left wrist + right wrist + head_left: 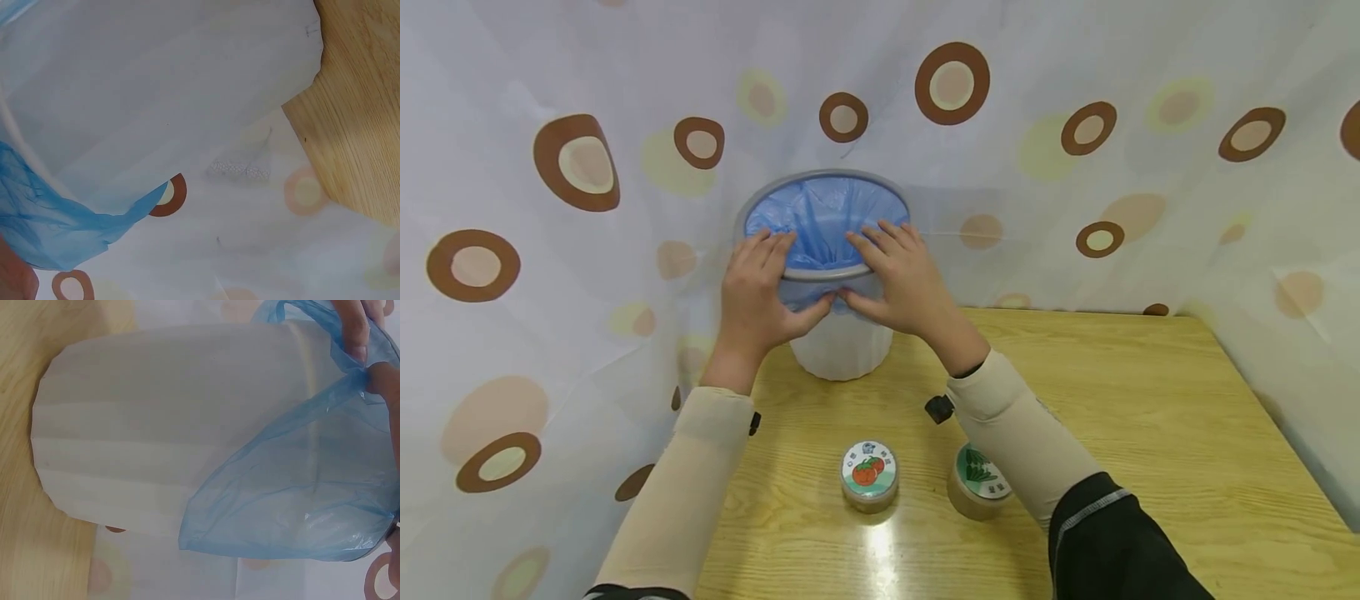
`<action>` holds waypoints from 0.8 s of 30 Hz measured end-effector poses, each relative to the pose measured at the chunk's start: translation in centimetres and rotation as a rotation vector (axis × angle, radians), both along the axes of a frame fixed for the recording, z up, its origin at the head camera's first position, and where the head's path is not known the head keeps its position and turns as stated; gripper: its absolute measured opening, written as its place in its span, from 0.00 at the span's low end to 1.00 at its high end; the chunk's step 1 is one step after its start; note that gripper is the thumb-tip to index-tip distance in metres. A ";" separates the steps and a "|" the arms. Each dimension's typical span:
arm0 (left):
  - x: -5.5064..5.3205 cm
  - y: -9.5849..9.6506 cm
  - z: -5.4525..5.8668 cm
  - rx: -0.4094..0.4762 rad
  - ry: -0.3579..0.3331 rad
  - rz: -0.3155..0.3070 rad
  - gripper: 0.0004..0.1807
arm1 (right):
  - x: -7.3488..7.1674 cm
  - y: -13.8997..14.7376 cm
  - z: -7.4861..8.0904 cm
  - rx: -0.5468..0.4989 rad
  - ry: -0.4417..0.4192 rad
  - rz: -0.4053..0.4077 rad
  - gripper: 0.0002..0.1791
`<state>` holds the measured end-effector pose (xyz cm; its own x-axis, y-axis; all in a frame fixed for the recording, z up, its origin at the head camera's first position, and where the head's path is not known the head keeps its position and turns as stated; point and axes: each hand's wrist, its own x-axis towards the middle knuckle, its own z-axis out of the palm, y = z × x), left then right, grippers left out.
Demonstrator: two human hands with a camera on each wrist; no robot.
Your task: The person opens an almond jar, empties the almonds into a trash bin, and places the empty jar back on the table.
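A white trash bin [842, 346] with a grey rim [823, 173] stands at the table's back left, lined with a blue trash bag [820, 217]. The bag's edge is folded over the rim and hangs loosely down the bin's outside in the right wrist view [262, 500]. My left hand [756, 283] grips the bag at the front left of the rim, fingers over the top and thumb below. On the front right, my right hand [902, 275] holds it likewise. Both thumb tips meet at the bag below the front rim.
Two round tan pieces sit on the wooden table [1075, 400] in front of the bin, one with a tomato label [869, 471] and one with a green vegetable label [977, 483]. My right forearm passes over the latter. A circle-patterned white sheet [850, 50] walls the back and sides.
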<state>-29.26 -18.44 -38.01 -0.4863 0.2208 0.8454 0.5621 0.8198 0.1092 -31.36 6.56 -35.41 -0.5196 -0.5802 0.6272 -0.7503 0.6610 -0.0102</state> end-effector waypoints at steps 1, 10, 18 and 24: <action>0.0 0.2 0.0 -0.001 0.000 -0.002 0.50 | 0.1 0.2 0.0 -0.001 0.001 -0.003 0.41; 0.1 2.4 0.3 -0.025 -0.007 -0.025 0.51 | 0.9 2.5 0.2 -0.011 0.008 -0.025 0.42; -0.3 4.5 -0.2 0.005 0.034 -0.066 0.50 | 1.4 4.6 0.0 -0.020 0.014 -0.036 0.43; -0.6 6.4 -0.2 -0.010 0.054 -0.096 0.49 | 1.8 6.4 -0.1 -0.025 0.000 -0.065 0.43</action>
<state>-29.82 -12.08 -38.20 -0.4161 0.2731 0.8673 0.6429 0.7629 0.0682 -29.58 12.99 -35.50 -0.5557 -0.5295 0.6410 -0.7056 0.7081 -0.0267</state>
